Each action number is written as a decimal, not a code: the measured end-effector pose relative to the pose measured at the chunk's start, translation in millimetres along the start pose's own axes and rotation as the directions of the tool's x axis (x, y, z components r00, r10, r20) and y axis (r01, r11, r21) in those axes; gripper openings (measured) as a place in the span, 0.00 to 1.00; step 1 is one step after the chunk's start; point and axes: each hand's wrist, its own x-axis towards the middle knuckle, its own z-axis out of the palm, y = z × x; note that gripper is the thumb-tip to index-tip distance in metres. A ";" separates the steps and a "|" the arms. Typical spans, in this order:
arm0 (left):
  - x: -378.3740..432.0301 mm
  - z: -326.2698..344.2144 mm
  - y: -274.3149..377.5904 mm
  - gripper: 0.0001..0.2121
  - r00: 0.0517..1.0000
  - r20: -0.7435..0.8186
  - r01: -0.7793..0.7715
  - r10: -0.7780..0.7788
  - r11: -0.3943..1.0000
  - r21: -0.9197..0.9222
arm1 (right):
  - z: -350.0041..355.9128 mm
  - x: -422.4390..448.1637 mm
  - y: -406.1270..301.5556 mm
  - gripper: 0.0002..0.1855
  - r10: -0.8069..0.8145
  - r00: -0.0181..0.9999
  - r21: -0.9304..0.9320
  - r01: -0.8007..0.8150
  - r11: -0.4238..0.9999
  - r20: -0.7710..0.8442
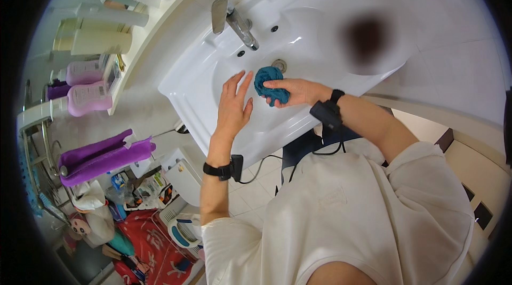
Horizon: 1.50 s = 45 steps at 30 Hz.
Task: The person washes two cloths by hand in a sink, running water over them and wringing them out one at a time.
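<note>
A bunched teal cloth (pixel 269 79) is gripped in my right hand (pixel 294 90), thumb on top and fingers curled beneath it. The cloth is over the basin of a white ceramic sink (pixel 236 121), just beside the metal drain (pixel 279 66). My left hand (pixel 235 103) is to the left of the cloth, over the basin, with its fingers apart and nothing in it. A chrome faucet (pixel 242 27) stands at the back of the sink, its spout above the basin. Whether water is running cannot be told.
A shelf (pixel 138 41) with a pink bottle (pixel 90 99) and other containers runs along the mirror at left. A purple towel (pixel 106 159) hangs on a rail below it. Lower left are packages and a red bag (pixel 154 245). A dark blurred spot covers part of the upper right.
</note>
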 end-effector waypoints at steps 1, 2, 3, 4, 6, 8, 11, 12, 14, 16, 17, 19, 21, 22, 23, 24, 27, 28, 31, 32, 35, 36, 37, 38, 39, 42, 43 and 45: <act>4.9 -3.3 2.2 0.28 0.988 0.059 -0.150 0.141 0.971 0.186 | 5.3 0.6 -5.7 0.15 0.012 1.000 -0.002 -0.012 1.000 0.003; 10.1 -3.0 1.7 0.30 0.953 0.146 -0.301 0.266 0.886 0.353 | 10.2 0.3 -12.1 0.15 0.044 0.999 -0.197 -0.037 0.980 0.032; 14.7 0.6 -2.6 0.30 0.956 0.139 -0.290 0.257 0.887 0.360 | 18.1 1.8 -18.4 0.14 0.080 0.995 -0.388 -0.051 0.920 0.060; 20.3 7.0 -8.9 0.30 0.937 0.106 -0.347 0.333 0.855 0.386 | 24.7 7.2 -22.5 0.12 0.165 0.986 -0.515 -0.131 0.847 0.020; 27.1 14.3 -18.4 0.30 0.910 0.071 -0.400 0.409 0.818 0.413 | 33.3 8.2 -38.0 0.12 0.210 0.978 -0.643 -0.164 0.748 -0.004; 32.5 19.3 -24.5 0.23 0.970 0.150 -0.237 0.188 0.856 0.460 | 42.8 11.1 -44.7 0.12 0.171 0.983 -0.814 -0.151 0.560 -0.065; 35.3 26.6 -42.8 0.19 0.980 0.108 -0.198 0.166 0.840 0.506 | 54.6 19.8 -43.8 0.12 -0.024 0.979 -0.936 -0.187 0.299 -0.203; 39.5 31.0 -44.3 0.19 0.979 0.107 -0.202 0.172 0.841 0.502 | 51.6 23.4 -47.8 0.07 -0.054 0.979 -0.965 -0.184 0.189 -0.197; 50.0 39.0 -39.2 0.15 0.989 0.145 -0.053 -0.030 0.843 0.535 | 30.3 36.6 -51.0 0.06 -0.248 0.958 -0.976 -0.180 -0.125 -0.145; 52.7 44.5 -34.8 0.16 0.980 0.139 0.051 -0.140 0.858 0.510 | 32.5 37.5 -48.0 0.05 -0.384 0.923 -0.880 -0.206 -0.427 -0.030; 54.3 46.4 -33.2 0.17 0.960 0.135 0.151 -0.244 0.862 0.484 | 31.9 34.8 -47.7 0.06 -0.471 0.881 -0.837 -0.218 -0.502 0.053; 52.7 53.3 -37.9 0.16 0.951 0.122 0.222 -0.285 0.900 0.375 | 31.8 31.1 -45.6 0.07 -0.541 0.828 -0.786 -0.236 -0.572 0.145; 51.1 58.4 -38.9 0.15 0.939 0.116 0.286 -0.323 0.923 0.258 | 29.7 29.1 -44.0 0.11 -0.549 0.790 -0.704 -0.225 -0.673 0.272; 50.6 60.2 -37.5 0.17 0.931 0.118 0.314 -0.345 0.923 0.221 | 27.2 28.1 -43.4 0.11 -0.550 0.790 -0.704 -0.228 -0.673 0.271; 49.6 61.1 -36.6 0.18 0.922 0.121 0.344 -0.369 0.920 0.185 | 24.8 27.3 -42.0 0.13 -0.580 0.761 -0.735 -0.210 -0.645 0.290; 48.4 60.3 -36.8 0.18 0.921 0.120 0.345 -0.369 0.920 0.184 | 20.8 27.0 -40.6 0.16 -0.608 0.731 -0.765 -0.190 -0.616 0.308; 44.6 53.5 -40.6 0.22 0.929 0.098 0.368 -0.357 0.919 -0.141 | 2.3 18.5 -44.4 0.23 -0.754 0.559 -0.877 -0.095 -0.471 0.345; 42.9 50.4 -41.5 0.24 0.916 0.101 0.395 -0.388 0.830 -0.394 | -5.8 15.7 -48.4 0.23 -0.756 0.556 -0.876 -0.098 -0.472 0.345; 34.2 51.3 -39.6 0.25 0.897 0.120 0.401 -0.426 0.667 -0.628 | -10.9 6.3 -54.5 0.29 -0.672 0.587 -0.862 0.090 -0.499 0.451; 31.0 55.0 -36.8 0.23 0.894 0.108 0.394 -0.435 0.647 -0.652 | -10.0 1.1 -54.9 0.29 -0.642 0.715 -0.954 0.128 -0.271 0.278; 25.3 50.2 -28.6 0.19 0.885 0.105 0.383 -0.454 0.581 -0.718 | -4.6 -10.6 -54.6 0.28 -0.548 0.834 -0.985 0.143 0.095 0.069; 22.6 46.5 -26.2 0.16 0.874 0.113 0.385 -0.473 0.531 -0.755 | -4.4 -13.1 -54.3 0.27 -0.530 0.847 -0.962 0.167 0.218 0.027; 19.7 45.4 -27.6 0.16 0.876 0.111 0.381 -0.470 0.532 -0.756 | -4.5 -16.1 -54.3 0.27 -0.533 0.845 -0.962 0.168 0.215 0.028; 16.7 44.9 -30.4 0.15 0.883 0.094 0.370 -0.460 0.560 -0.741 | -4.7 -19.3 -54.4 0.28 -0.617 0.783 -0.985 0.155 0.079 0.074; 13.3 42.0 -31.2 0.13 0.888 0.076 0.362 -0.453 0.588 -0.724 | 1.2 -21.5 -53.2 0.28 -0.685 0.716 -0.990 0.130 -0.055 0.132; 5.6 32.6 -30.3 0.08 0.886 -0.027 0.281 -0.463 0.583 -0.762 | 17.1 -33.1 -56.4 0.29 -0.560 0.814 -0.921 0.087 0.379 -0.153; 6.1 30.7 -27.0 0.08 0.887 -0.028 0.280 -0.461 0.584 -0.762 | 16.5 -32.4 -55.6 0.29 -0.562 0.813 -0.922 0.088 0.378 -0.153; 8.6 26.3 -17.9 0.04 0.880 -0.090 0.214 -0.467 0.558 -0.802 | 14.7 -28.4 -52.1 0.30 -0.565 0.809 -0.944 0.042 0.327 -0.160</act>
